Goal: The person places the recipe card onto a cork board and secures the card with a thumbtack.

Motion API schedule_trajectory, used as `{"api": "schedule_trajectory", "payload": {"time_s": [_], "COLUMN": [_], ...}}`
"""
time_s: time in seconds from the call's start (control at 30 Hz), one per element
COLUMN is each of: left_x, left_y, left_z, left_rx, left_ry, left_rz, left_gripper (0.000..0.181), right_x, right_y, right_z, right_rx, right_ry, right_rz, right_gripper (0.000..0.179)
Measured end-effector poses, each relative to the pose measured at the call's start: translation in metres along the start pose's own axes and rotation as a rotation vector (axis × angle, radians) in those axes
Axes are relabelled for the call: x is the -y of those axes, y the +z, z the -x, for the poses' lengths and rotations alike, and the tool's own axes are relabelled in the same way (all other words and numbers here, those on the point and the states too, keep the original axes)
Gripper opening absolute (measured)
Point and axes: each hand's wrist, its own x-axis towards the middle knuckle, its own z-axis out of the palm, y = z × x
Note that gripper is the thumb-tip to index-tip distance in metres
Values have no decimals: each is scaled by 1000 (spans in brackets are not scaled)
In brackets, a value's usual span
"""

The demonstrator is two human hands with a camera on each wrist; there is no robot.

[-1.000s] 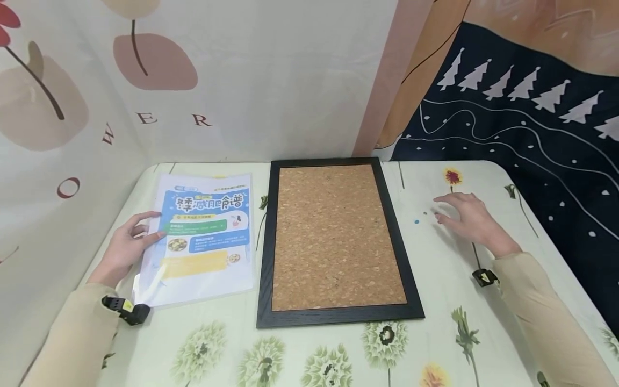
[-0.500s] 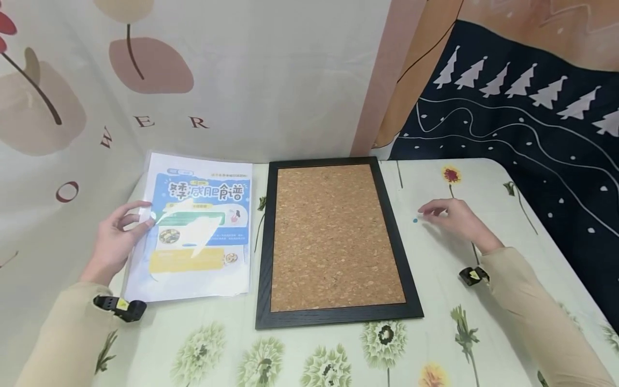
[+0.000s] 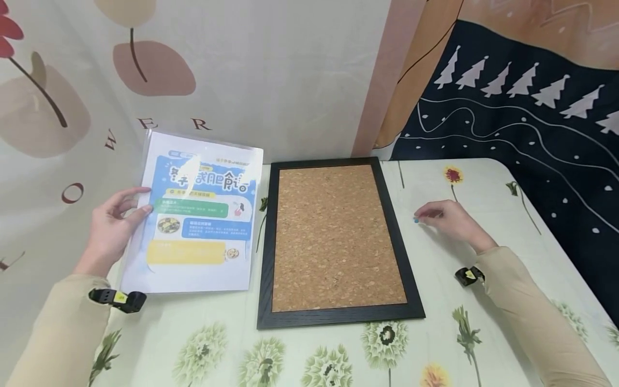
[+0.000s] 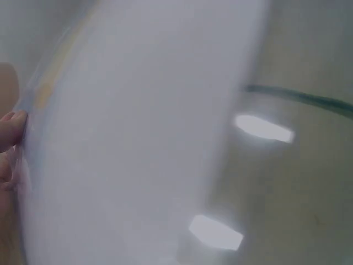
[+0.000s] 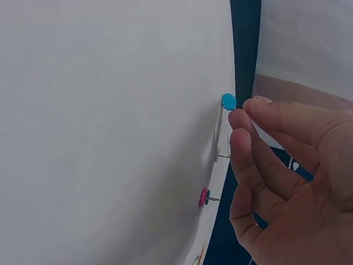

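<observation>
My left hand [image 3: 111,226] pinches the left edge of a printed poster [image 3: 200,215] in a clear plastic sleeve, thumb in front and fingers behind. It is tilted up off the table, left of a black-framed cork board [image 3: 338,236] that lies flat. The left wrist view shows the pale sheet [image 4: 138,132] large and blurred. Right of the board, my right hand [image 3: 450,220] has its thumb and index fingertips together at a blue thumbtack [image 5: 228,101]. The tack's round head shows beside the fingertips; its pin is hidden. The other fingers are loosely bent.
More thumbtacks lie by the right hand, points up: a pink one [image 5: 203,197], a teal one [image 5: 208,199] and a pale one [image 5: 217,154]. A flower-print cloth [image 3: 290,355] covers the table. Printed curtains [image 3: 271,80] hang behind it.
My left hand has raised the poster, its top edge now higher before the curtain. My right hand has moved left and down, its fingertips coming together at the blue thumbtack.
</observation>
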Motion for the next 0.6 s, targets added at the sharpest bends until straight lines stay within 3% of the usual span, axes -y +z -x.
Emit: {"api": "schedule_trajectory", "payload": {"time_s": [0.6], "left_x": [-48], "left_y": [-7], "left_z": [-1], "left_rx": [4], "left_ry": [35], "left_rz": [2], "left_gripper": [41], "right_x": [-4], "right_y": [3], "right_z": [-4], "right_rx": [28], "right_ry": [-1], "right_rz": [-15], "right_gripper": [14]}}
